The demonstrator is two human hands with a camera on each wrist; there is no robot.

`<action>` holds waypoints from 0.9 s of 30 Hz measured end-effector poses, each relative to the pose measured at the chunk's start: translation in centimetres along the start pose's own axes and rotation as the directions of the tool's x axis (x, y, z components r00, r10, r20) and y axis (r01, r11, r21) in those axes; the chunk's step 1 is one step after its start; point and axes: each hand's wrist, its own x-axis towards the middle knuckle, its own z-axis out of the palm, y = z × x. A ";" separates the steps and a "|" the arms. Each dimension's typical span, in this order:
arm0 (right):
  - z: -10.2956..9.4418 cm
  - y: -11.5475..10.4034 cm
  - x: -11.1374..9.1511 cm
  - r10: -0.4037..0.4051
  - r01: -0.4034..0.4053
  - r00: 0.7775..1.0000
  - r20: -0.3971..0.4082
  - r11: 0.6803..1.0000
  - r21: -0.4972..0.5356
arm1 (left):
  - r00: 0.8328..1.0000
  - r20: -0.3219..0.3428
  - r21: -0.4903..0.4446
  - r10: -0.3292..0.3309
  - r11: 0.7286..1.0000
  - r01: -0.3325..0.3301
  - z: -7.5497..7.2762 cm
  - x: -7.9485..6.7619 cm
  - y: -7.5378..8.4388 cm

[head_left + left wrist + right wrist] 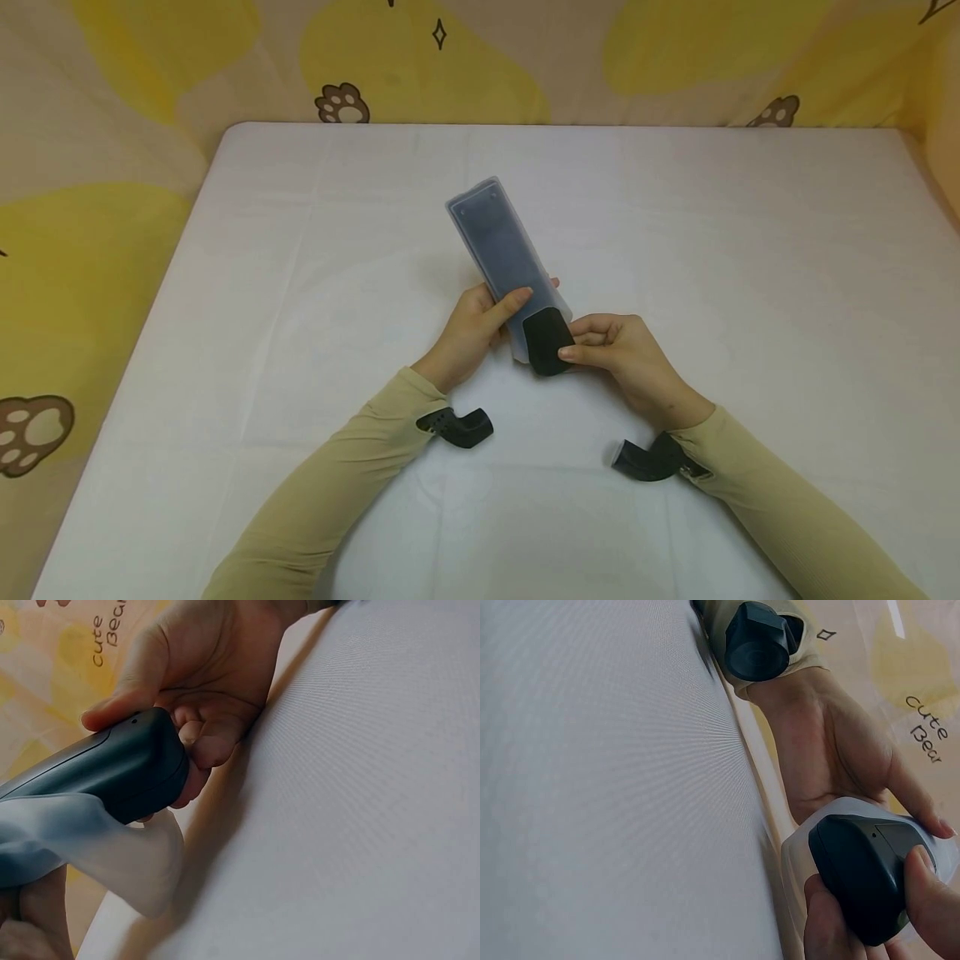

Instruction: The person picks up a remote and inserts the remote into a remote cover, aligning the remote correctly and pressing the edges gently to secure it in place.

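A dark remote control (pixel 546 343) sits mostly inside a translucent, flexible protective sleeve (pixel 495 237), held tilted above the white table. Its bare black end pokes out of the sleeve's opening at the lower right. Around the sleeve's lower half curls my left hand (pixel 467 337), thumb lying across the top face. My right hand (pixel 633 360) pinches the exposed end between thumb and fingers. In the left wrist view, the sleeve's loose edge (pixel 150 862) sags below the remote. The right wrist view shows the remote's bare end (pixel 862 877) with a seam and a small dot.
A white cloth covers the table (pixel 337 250). Behind it hangs a yellow and beige curtain (pixel 487 67) with paw prints. Black wrist cameras (pixel 465 427) stick out from both sleeved forearms.
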 end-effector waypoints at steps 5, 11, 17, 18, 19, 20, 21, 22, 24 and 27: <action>0.0 0.0 0.0 0.004 -0.004 1.000 -0.003 1.000 -0.010 | 1.000 0.003 0.002 -0.002 1.000 0.002 0.0 0.0 0.0; 0.0 0.0 0.1 0.004 -0.004 1.000 -0.004 1.000 -0.016 | 1.000 0.002 0.010 -0.006 1.000 0.006 -0.1 0.1 -0.1; 0.0 0.2 0.1 -0.006 0.006 1.000 -0.005 1.000 -0.014 | 1.000 0.006 -0.002 -0.024 1.000 0.024 -0.2 0.2 -0.3; -0.1 0.2 0.2 -0.009 0.009 1.000 -0.003 1.000 -0.014 | 1.000 0.006 -0.004 -0.027 1.000 0.027 -0.2 0.2 -0.3; -0.1 0.2 0.2 -0.013 0.013 1.000 -0.001 1.000 -0.014 | 0.999 0.008 -0.005 -0.031 1.000 0.031 -0.3 0.2 -0.3; -0.1 0.3 0.2 -0.016 0.016 1.000 0.001 1.000 -0.013 | 0.999 0.008 -0.008 -0.033 0.999 0.033 -0.3 0.2 -0.3; -0.1 0.3 0.2 -0.019 0.019 1.000 0.003 1.000 -0.013 | 0.999 0.007 -0.010 -0.033 0.999 0.034 -0.3 0.1 -0.4; -0.1 0.3 0.2 -0.024 0.024 1.000 0.004 1.000 -0.014 | 0.999 0.003 -0.004 -0.033 0.999 0.033 -0.3 0.2 -0.4; -0.1 0.4 0.2 -0.033 0.033 0.999 0.007 0.999 -0.001 | 0.999 -0.011 0.021 -0.041 0.999 0.041 -0.3 0.1 -0.5; -0.1 0.5 0.2 -0.046 0.046 0.999 0.015 0.999 0.029 | 0.997 -0.029 0.091 -0.074 0.993 0.076 -0.2 0.2 -0.8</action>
